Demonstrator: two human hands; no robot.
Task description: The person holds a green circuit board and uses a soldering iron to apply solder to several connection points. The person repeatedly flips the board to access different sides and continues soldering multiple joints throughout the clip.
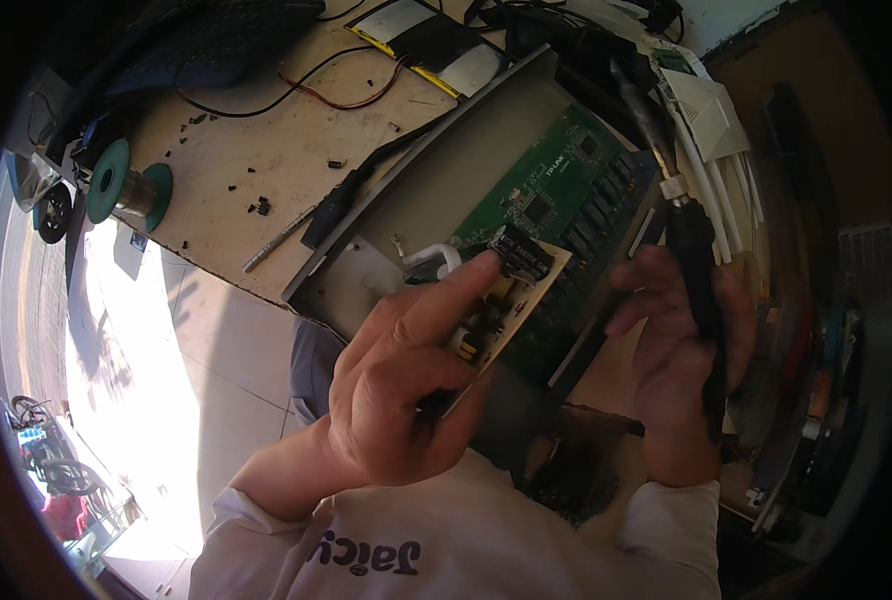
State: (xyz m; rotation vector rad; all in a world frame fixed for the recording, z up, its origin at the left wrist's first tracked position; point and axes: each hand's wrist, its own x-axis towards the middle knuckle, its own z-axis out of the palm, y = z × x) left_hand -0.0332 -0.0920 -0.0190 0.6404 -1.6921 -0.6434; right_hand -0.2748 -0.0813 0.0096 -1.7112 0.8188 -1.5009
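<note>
On the pale tan tabletop (286,175), small dark screws (263,206) lie scattered between a spool with green round flanges (111,180) and a long, open grey metal case (366,245); a black-handled tool with a thin metal shaft (336,212) lies just beside the case's outer wall. Beyond are thin black and red cords and a flat black-and-silver panel with yellow edging (431,45). Inside the case sits a flat green circuit board (536,200) crowded with dark square chips and a row of black blocks, and a bent white lead (444,254) shows near the left hand (396,385). That hand is closed on a small tan circuit board with a glossy black cylinder (541,290), held tilted above the case, and hides part of both. The right hand (671,350) curls loosely about the black handle of a soldering iron with a metal collar (690,240), its slender tip pointing up and away from the small board. The spool's wire is dull grey and closely wound.
</note>
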